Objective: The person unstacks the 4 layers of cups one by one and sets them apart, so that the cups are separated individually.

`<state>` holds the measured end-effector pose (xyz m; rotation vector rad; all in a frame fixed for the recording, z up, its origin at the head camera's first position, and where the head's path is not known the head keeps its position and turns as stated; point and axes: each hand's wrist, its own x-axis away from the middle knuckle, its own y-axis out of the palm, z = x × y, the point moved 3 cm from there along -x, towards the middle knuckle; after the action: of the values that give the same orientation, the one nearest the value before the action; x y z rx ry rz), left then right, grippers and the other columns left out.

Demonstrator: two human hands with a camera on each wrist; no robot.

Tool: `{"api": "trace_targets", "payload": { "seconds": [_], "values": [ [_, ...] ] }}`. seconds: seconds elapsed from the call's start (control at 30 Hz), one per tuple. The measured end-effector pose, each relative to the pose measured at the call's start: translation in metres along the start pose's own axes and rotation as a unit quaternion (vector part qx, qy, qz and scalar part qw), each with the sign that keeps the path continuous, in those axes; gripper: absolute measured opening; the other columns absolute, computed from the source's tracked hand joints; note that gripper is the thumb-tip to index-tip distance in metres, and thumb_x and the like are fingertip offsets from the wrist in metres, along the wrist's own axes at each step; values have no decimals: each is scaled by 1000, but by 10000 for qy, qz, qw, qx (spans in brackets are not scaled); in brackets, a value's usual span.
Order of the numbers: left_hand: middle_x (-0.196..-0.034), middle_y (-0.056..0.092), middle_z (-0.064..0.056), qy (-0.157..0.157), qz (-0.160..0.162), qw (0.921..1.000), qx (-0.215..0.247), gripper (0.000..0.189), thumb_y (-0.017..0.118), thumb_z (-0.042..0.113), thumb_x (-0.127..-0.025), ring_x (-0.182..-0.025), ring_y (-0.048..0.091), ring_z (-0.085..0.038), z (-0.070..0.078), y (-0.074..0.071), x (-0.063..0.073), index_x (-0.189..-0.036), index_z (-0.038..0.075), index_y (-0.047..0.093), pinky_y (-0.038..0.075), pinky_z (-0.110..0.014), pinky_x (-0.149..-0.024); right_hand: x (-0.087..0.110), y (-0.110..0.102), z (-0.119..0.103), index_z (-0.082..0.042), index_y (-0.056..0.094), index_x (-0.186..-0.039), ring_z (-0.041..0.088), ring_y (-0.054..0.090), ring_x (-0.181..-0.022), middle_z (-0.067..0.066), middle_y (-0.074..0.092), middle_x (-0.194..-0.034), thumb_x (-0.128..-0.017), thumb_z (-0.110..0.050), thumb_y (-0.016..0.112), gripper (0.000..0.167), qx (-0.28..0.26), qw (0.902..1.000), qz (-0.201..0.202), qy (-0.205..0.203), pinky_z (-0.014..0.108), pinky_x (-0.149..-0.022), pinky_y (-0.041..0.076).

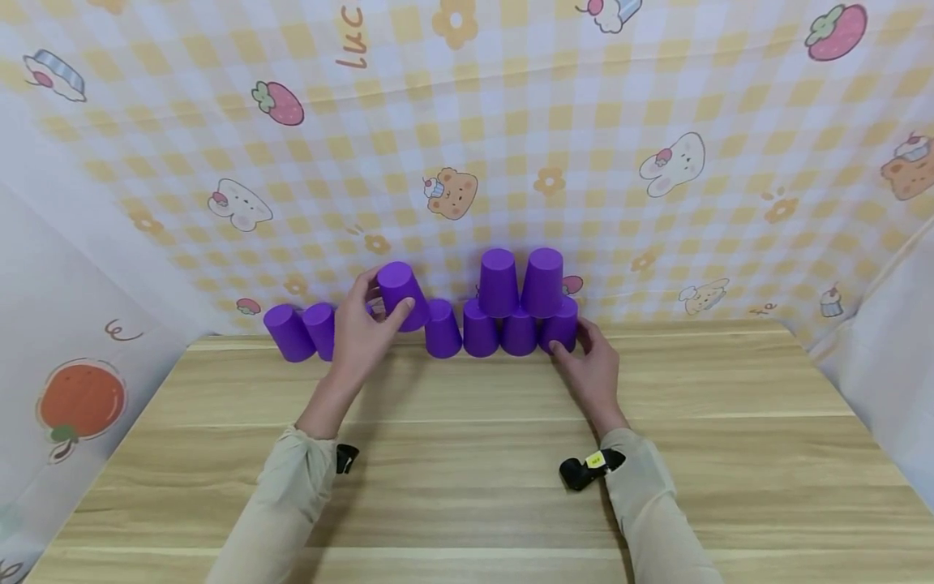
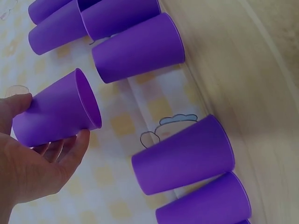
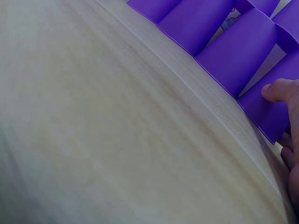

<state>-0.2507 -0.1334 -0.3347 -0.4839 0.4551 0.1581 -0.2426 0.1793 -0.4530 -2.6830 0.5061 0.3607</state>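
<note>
My left hand holds an upside-down purple cup in the air, its thumb on one side and fingers round the other. In the left wrist view the rim of that held cup faces away from the palm. My right hand grips the rightmost purple cup of a bottom row standing on the table, with the thumb on its near side. Two more cups, a left one and a right one, stand upside down on top of that row. At the row's left end, one cup has nothing on it.
More upside-down purple cups, among them an outer one and an inner one, stand at the left, partly hidden by my left hand. A checked cloth hangs behind the wooden table. Small black devices sit at both wrists.
</note>
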Motion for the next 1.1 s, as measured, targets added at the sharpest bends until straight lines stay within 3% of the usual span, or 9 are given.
{"api": "trace_targets", "payload": {
  "seconds": [0.3, 0.83, 1.1],
  "values": [
    [-119, 57, -15, -275, 74, 9995, -132, 58, 73, 22, -81, -106, 57, -28, -11, -13, 8, -130, 3, 48, 52, -39, -82, 0, -1, 0, 2, 52, -125, 29, 54, -113, 21, 57, -121, -79, -13, 73, 53, 26, 10000, 26, -22, 32, -97, 43],
    [-113, 60, -17, -368, 146, 9978, -537, 53, 73, 15, -80, -101, 58, -28, -36, -28, 24, -126, 0, 50, 52, -41, -76, 0, 1, 1, 2, 51, -127, 29, 53, -114, 20, 55, -124, -79, -13, 73, 55, -33, 10000, -49, -34, 32, -98, 42],
    [-112, 60, -22, -443, 116, 9970, -626, 52, 72, 8, -79, -100, 58, -34, -48, -34, 34, -125, -2, 51, 51, -43, -78, 0, 0, 2, 3, 51, -126, 30, 53, -114, 21, 56, -123, -79, -13, 73, 55, -30, 10000, -13, -45, 32, -98, 42]
  ]
}}
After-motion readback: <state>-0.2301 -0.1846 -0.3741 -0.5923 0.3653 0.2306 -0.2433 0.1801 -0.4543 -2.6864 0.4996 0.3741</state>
